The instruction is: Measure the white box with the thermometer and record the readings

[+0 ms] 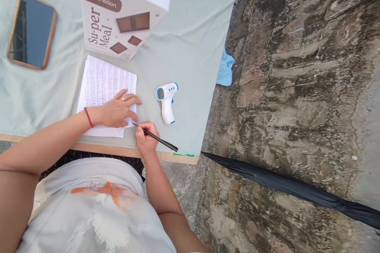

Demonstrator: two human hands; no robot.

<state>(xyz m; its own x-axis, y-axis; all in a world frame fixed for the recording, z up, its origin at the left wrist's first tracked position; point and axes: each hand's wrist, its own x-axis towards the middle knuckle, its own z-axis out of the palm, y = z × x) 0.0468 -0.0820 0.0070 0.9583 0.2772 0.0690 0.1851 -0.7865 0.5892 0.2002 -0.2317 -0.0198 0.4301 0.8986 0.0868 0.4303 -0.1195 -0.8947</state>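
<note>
Sheets of paper (101,83) covered in small dense writing lie near the table's front edge. My left hand (120,108) rests flat on them with its fingers spread, a ring and a red wrist cord showing. In my right hand (147,138) is a slim black pen (162,141), its tip at the lower right corner of the paper, close to the left hand's fingers. A white and blue infrared thermometer (167,102) lies on the cloth a little to the right of the paper.
A white NutriMotion box (101,21) stands just behind the paper. To the far left lies a phone (32,31) in a brown case. The pale green tablecloth (190,51) ends at the right; beyond are a stone wall (282,87) and a folded black umbrella-like thing (267,180).
</note>
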